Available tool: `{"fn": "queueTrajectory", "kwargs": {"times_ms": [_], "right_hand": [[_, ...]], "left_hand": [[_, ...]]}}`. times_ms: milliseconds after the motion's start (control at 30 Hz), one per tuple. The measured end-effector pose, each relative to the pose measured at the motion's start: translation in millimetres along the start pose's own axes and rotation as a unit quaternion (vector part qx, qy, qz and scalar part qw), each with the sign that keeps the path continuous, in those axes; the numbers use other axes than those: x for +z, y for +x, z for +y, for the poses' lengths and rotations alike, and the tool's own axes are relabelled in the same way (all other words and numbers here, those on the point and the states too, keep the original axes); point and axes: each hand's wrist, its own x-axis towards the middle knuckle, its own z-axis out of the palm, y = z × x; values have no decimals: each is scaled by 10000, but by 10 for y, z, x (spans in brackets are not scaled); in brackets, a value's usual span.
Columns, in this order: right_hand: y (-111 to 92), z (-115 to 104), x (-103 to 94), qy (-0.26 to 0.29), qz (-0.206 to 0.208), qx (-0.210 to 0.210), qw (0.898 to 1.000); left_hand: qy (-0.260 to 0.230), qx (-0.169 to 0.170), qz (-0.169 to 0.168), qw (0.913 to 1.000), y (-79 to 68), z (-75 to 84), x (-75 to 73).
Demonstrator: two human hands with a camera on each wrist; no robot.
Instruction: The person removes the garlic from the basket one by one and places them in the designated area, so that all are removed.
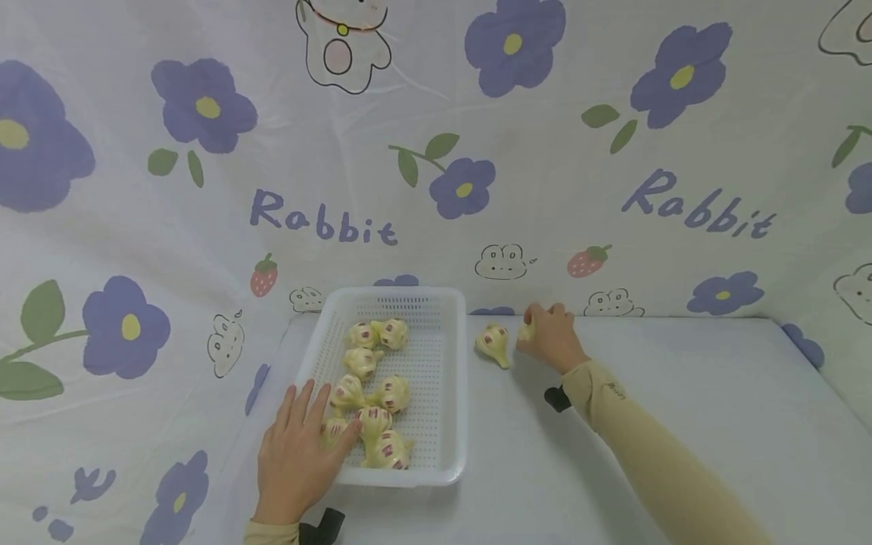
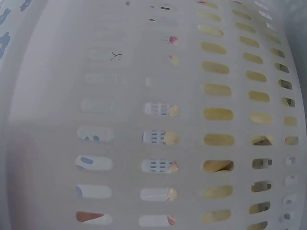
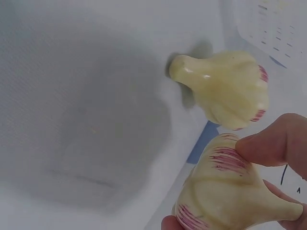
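Observation:
My right hand (image 1: 553, 338) pinches a garlic bulb (image 3: 223, 184) at the back of the table; in the right wrist view the thumb presses near its purple-streaked end. Close to its left lies a second garlic bulb (image 1: 492, 342), pale with purple streaks, its stem towards me. My left hand (image 1: 296, 458) rests over the left rim of a white plastic basket (image 1: 460, 386), fingers fairly straight and thumb reaching over the inside. Several garlic bulbs (image 1: 391, 448) sit along the basket's left half. The left wrist view shows the slotted basket wall (image 2: 129, 153) from very near.
The white table (image 1: 688, 393) meets a fabric backdrop (image 1: 545, 166) printed with flowers, rabbits and lettering, which rises behind and at the sides. Dark wrist-worn pieces show at the left wrist (image 1: 323, 526) and right wrist (image 1: 557, 398).

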Motion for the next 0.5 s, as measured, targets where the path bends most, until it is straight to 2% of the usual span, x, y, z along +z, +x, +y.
{"fn": "queueTrajectory", "kwargs": {"times_ms": [300,500], "right_hand": [[22,36,99,143,-110,213,9996],[48,97,189,151,-146,203,9996]], "left_hand": [[-21,2,7,10000,-9,-15,11],[-42,84,105,9999,-17,-27,25]]}}
